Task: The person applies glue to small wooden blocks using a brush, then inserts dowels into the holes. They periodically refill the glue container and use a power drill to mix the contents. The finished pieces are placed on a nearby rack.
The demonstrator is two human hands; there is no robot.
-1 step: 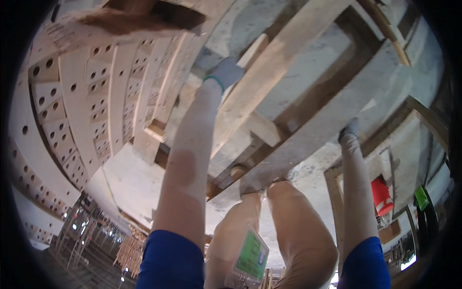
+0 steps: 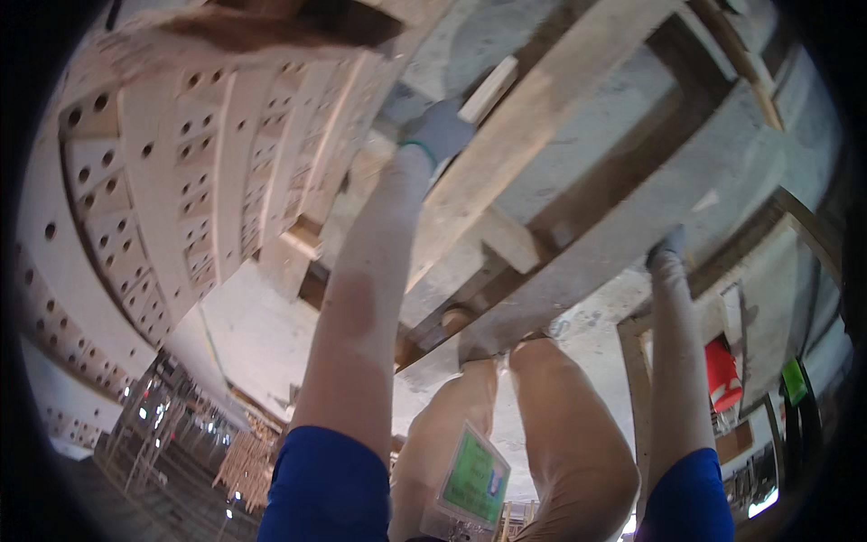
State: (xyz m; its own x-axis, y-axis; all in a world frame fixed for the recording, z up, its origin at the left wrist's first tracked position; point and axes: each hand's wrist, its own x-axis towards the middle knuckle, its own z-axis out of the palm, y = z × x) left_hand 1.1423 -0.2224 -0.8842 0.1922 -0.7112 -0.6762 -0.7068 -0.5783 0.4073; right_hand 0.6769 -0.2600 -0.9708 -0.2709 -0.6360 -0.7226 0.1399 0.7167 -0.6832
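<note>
My left hand (image 2: 447, 128), in a grey glove with a green cuff, reaches far out beside a long pale beam (image 2: 533, 122). It is closed around a short wooden strip (image 2: 490, 88), which juts up past the glove; most of the fingers are hidden. My right hand (image 2: 666, 247), in a grey glove, is at the near edge of a wide flat board (image 2: 623, 217). Its fingers are too small and blurred to make out. A small pale triangular chip (image 2: 705, 200) lies on that board beyond the right hand.
Stacked timbers with round holes (image 2: 149, 149) fill the left side. A short crosspiece (image 2: 506, 242) sits between the beam and the wide board. At the right are a red container (image 2: 723, 372) and a bright green object (image 2: 794, 382). A badge (image 2: 474, 483) hangs before my legs.
The whole scene sits slightly farther right in the view. Both hands keep about the same places relative to the boards, and the wooden strip looks slightly turned.
</note>
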